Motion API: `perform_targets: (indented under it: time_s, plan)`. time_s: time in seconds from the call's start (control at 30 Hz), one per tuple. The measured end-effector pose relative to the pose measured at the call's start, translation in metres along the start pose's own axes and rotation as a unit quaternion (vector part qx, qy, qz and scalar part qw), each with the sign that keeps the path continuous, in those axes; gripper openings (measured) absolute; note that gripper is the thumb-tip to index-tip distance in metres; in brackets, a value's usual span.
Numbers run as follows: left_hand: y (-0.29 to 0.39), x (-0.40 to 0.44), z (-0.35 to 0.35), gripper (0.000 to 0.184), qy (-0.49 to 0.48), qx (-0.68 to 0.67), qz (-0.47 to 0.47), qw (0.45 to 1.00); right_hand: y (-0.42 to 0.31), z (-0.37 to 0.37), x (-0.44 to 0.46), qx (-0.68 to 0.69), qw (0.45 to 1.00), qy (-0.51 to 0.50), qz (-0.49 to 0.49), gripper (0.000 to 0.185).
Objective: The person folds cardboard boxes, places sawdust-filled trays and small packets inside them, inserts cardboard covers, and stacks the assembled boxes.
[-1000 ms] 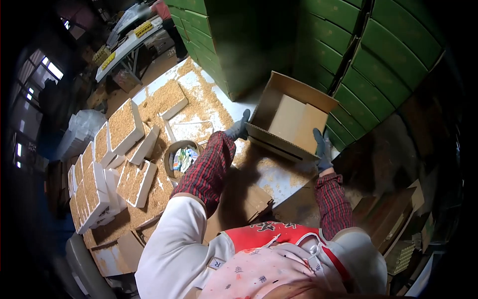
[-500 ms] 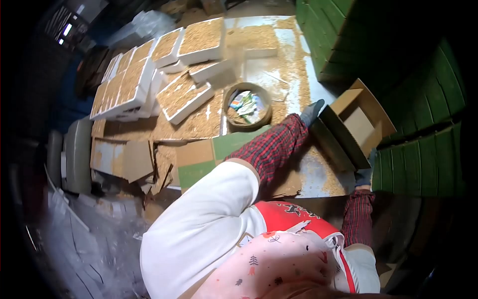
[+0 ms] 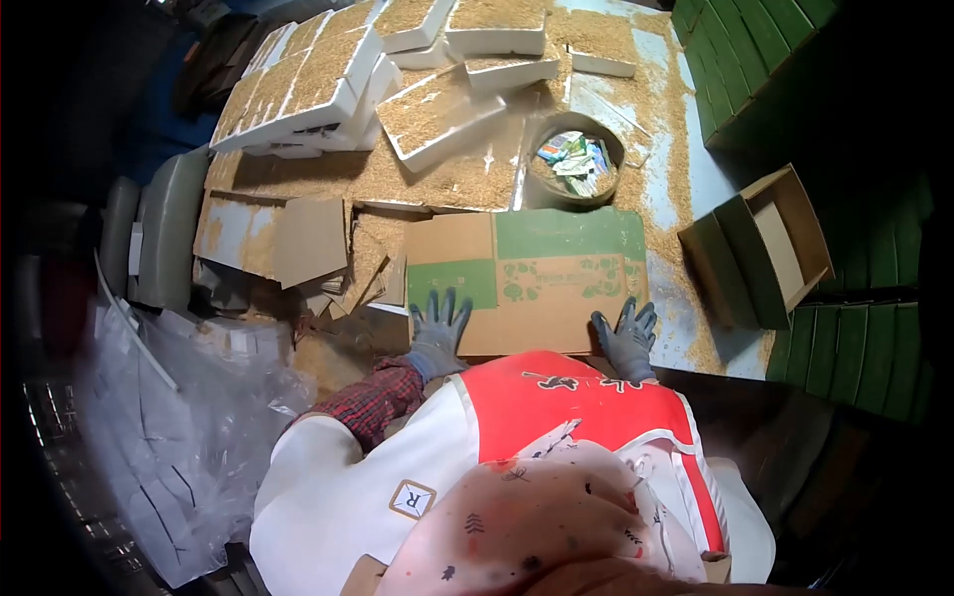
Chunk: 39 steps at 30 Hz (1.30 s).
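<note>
A flat cardboard sheet (image 3: 537,328), brown with green printed panels, lies before me on the table. My left hand (image 3: 437,333), in a grey-blue glove, rests with spread fingers on its near left part. At its right edge is my right hand (image 3: 626,338), gloved alike, fingers apart and nothing in them. An opened cardboard box (image 3: 730,248), green outside and brown inside, stands tilted to the right, apart from both hands. Beyond the sheet sits a round tub (image 3: 616,184) with small colourful packets (image 3: 576,164) inside.
White foam trays (image 3: 442,119) filled with sawdust-like material crowd the far left. Green boxes (image 3: 745,60) are stacked along the right side. Cardboard scraps (image 3: 313,243) lie left of the sheet, and clear plastic wrapping (image 3: 189,437) hangs at the lower left.
Both hands have let go of the open box at the right and moved left onto the flat cardboard sheet. The box stays at the right. The camera view has shifted.
</note>
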<state>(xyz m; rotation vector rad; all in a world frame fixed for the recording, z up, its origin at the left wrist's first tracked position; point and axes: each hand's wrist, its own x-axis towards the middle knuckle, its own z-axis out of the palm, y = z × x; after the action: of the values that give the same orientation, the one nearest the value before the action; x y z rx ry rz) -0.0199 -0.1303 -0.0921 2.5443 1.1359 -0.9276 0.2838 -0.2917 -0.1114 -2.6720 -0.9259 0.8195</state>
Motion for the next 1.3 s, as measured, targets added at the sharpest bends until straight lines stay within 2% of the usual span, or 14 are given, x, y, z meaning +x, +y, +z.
perform_targets:
  time_s: [0.13, 0.23, 0.4, 0.47, 0.53, 0.57, 0.63, 0.67, 0.87, 0.97, 1.1, 1.2, 1.27, 1.3]
  plan:
    - [-0.015, -0.001, 0.002, 0.123, 0.011, 0.010, 0.057, 0.998, 0.036, 0.022, 0.034, 0.159, 0.982, 0.078, -0.060, 0.065]
    - [-0.028, -0.017, -0.018, 0.106, 0.067, 0.023, 0.131, 0.989, 0.053, -0.015, 0.052, 0.242, 0.952, -0.027, -0.188, 0.043]
    - [-0.060, -0.088, -0.148, 0.075, 0.073, -0.102, 0.327, 0.937, -0.014, -0.158, 0.032, 0.723, 0.634, -0.271, -0.039, 0.032]
    - [-0.070, -0.108, -0.187, 0.074, -0.003, -0.225, 0.362, 0.904, -0.064, -0.193, 0.001, 0.764, 0.602, -0.200, -0.116, 0.043]
    - [-0.066, -0.102, -0.189, 0.080, -0.007, -0.265, 0.412, 0.872, -0.089, -0.154, 0.015, 0.691, 0.698, -0.006, -0.187, 0.066]
    - [-0.062, -0.090, -0.177, 0.083, -0.014, -0.310, 0.420, 0.853, -0.102, -0.134, 0.018, 0.551, 0.772, 0.011, -0.316, 0.078]
    - [-0.052, -0.071, -0.157, 0.090, -0.130, -0.475, 0.393, 0.777, -0.168, -0.100, 0.021, 0.270, 0.868, 0.282, -0.306, 0.093]
    - [-0.052, -0.060, -0.142, 0.094, -0.090, -0.513, 0.423, 0.741, -0.185, -0.103, 0.008, 0.442, 0.828, 0.197, -0.284, 0.092]
    - [-0.065, -0.036, -0.129, 0.063, 0.006, -0.778, 0.384, 0.497, -0.152, -0.122, -0.028, 0.492, 0.803, 0.156, -0.298, 0.077]
    - [-0.041, -0.030, -0.151, 0.048, 0.293, -0.790, 0.297, 0.448, -0.137, -0.123, -0.033, 0.318, 0.835, 0.183, -0.411, 0.056]
    - [-0.021, -0.028, -0.172, 0.035, 0.580, -0.370, 0.280, 0.669, -0.141, -0.114, -0.024, -0.129, 0.827, 0.049, -0.545, 0.048]
    - [-0.002, -0.001, -0.192, 0.041, 0.398, -0.146, 0.515, 0.745, -0.101, -0.131, -0.007, 0.349, 0.796, -0.206, -0.449, 0.056]
    - [0.009, 0.042, -0.167, 0.043, 0.250, -0.114, 0.470, 0.839, -0.097, -0.156, -0.058, 0.561, 0.619, -0.330, -0.441, 0.084]
    - [0.012, 0.074, -0.146, 0.043, 0.292, -0.172, 0.508, 0.792, -0.087, -0.151, -0.055, 0.441, 0.730, -0.238, -0.465, 0.089]
